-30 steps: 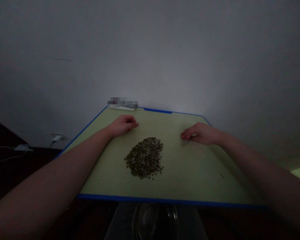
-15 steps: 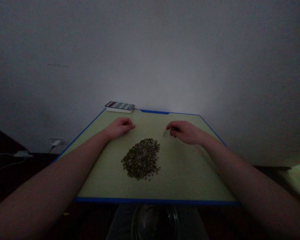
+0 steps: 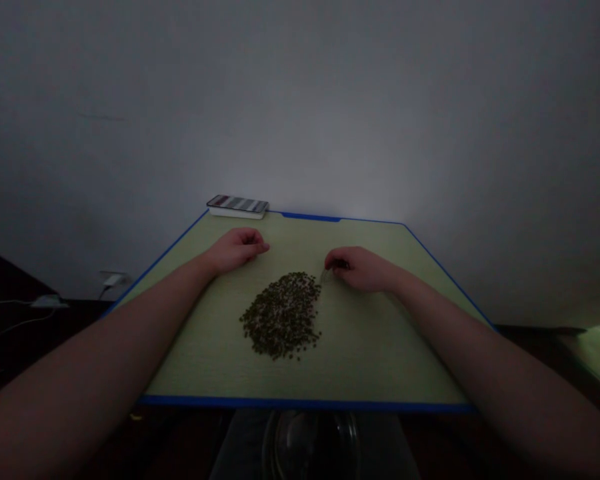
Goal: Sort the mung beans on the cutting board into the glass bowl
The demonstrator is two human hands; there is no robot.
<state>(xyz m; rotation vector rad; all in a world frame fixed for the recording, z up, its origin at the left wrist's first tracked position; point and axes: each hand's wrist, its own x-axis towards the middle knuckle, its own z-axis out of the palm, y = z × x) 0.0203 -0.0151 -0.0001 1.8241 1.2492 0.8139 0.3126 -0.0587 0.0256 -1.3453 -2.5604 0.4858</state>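
A heap of small dark-green and pinkish pieces (image 3: 281,316), too small to make out singly, lies spread on the light tabletop (image 3: 380,347). Beyond its upper left edge rests my left hand (image 3: 239,250), fingers curled and thumb against the index finger; whatever is between them is hidden. My right hand (image 3: 359,268) is at the heap's upper right, its fingers pinched. From its fingertips a thin, pale, curved strand (image 3: 325,276) reaches down to the heap's edge. Dim light blurs the strand's detail.
A phone with a striped screen (image 3: 238,203) lies on a white box (image 3: 236,213) at the far left corner. Blue trim (image 3: 310,403) edges the table. A glass jar (image 3: 310,443) sits at my lap. A wall (image 3: 300,120) stands behind; a plug (image 3: 113,281) is at left.
My right hand has moved left and slightly toward me, bringing the strand to the heap's edge. My left hand has hardly moved. The view has shifted slightly.
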